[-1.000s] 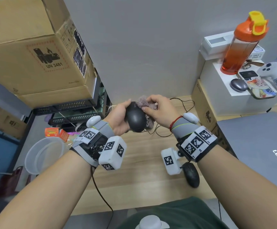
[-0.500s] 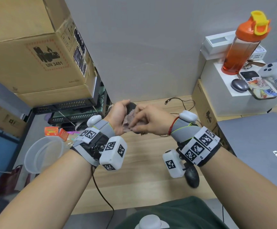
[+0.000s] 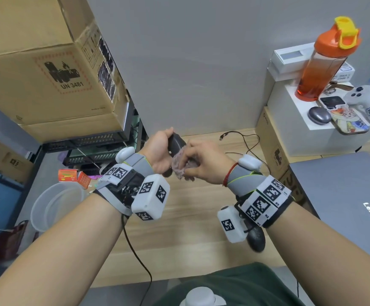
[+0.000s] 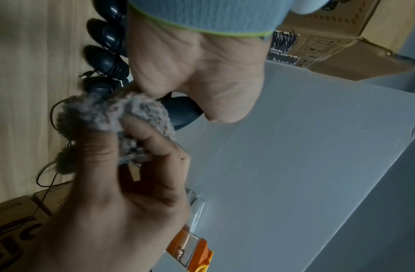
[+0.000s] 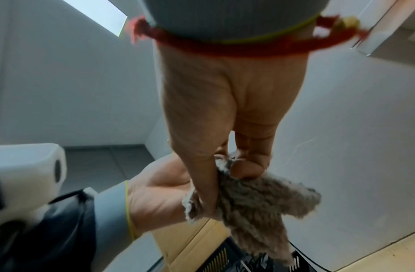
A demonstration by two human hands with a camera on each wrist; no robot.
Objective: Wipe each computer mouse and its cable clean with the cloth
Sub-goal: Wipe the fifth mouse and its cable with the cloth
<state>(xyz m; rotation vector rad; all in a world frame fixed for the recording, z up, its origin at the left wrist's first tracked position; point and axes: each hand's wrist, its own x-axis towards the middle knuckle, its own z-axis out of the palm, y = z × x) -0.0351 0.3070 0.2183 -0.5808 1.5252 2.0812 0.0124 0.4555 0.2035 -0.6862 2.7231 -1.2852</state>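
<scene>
My left hand point(image 3: 160, 151) grips a black computer mouse point(image 3: 176, 143) above the wooden desk point(image 3: 190, 221), thumb and palm wrapped round it. My right hand point(image 3: 203, 161) pinches a fluffy grey-pink cloth point(image 3: 180, 165) and presses it against the mouse's near side. In the left wrist view the cloth point(image 4: 113, 114) covers much of the held mouse point(image 4: 183, 112). In the right wrist view the cloth point(image 5: 255, 204) hangs from my fingertips. The mouse's cable point(image 3: 245, 146) trails over the desk to the right. Another black mouse point(image 3: 255, 238) lies below my right wrist.
Several more black mice point(image 4: 104, 47) lie in a row on the desk. Big cardboard boxes point(image 3: 47, 69) stand left, a plastic tub point(image 3: 53, 206) below them. A closed laptop point(image 3: 345, 199) sits right, with boxes holding an orange bottle point(image 3: 325, 62) behind it.
The mouse has been turned from broadside to edge-on in my left hand. My right hand has slid the cloth from the mouse's far end down over its near side.
</scene>
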